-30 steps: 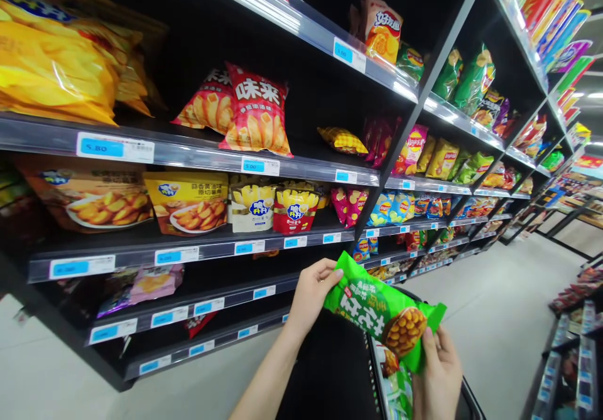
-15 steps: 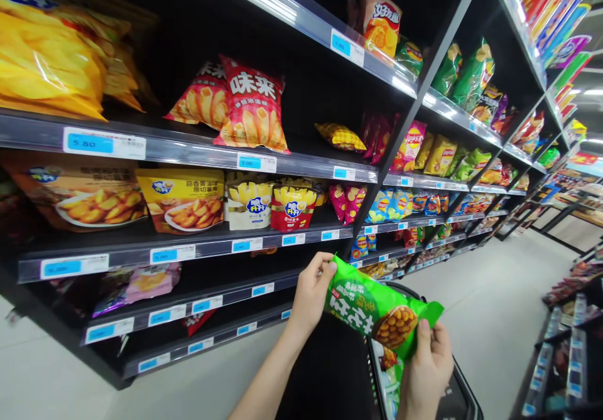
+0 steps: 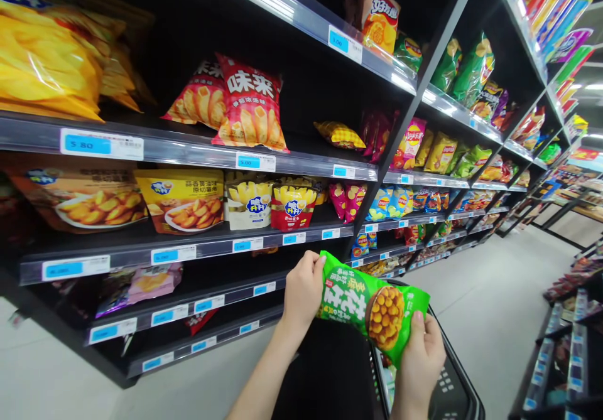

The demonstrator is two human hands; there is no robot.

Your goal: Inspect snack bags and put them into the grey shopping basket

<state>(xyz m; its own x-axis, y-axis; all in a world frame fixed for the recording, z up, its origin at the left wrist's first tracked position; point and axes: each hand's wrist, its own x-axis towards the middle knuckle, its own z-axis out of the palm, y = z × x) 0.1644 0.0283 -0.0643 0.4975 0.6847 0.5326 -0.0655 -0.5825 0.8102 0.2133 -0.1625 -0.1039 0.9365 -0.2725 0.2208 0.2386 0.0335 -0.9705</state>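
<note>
Compared with 1 second ago, the long, shiny green plastic bag (image 3: 358, 297) has moved a bit to the left and turned its front more toward the person, so its words and picture of round brown snacks look easier to see. On the far left, a big, shiny yellow plastic bag (image 3: 47, 62) sits on a long black shelf (image 3: 188, 145). Next come 2 puffy red plastic bags (image 3: 249, 106) with white letters. Farther right, the left hand (image 3: 300, 291) is closed tight on the green bag's left end. That bag is up in the air between the 2 hands, tipped down to the right. The right hand (image 3: 421, 351) pinches its right end. Below and beside that hand is a black plastic basket (image 3: 464, 376), partly hidden.
</note>
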